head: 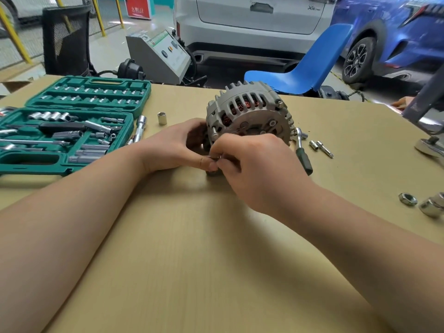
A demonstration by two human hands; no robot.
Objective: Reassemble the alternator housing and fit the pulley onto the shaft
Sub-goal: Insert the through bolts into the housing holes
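Head view: alternator (249,114) just beyond both hands' grip (216,162).

Both hands (216,159) at alternator (249,114)

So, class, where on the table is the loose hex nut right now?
In the head view, the hex nut lies at the table's far right edge, beside a large socket, right of the right hand.
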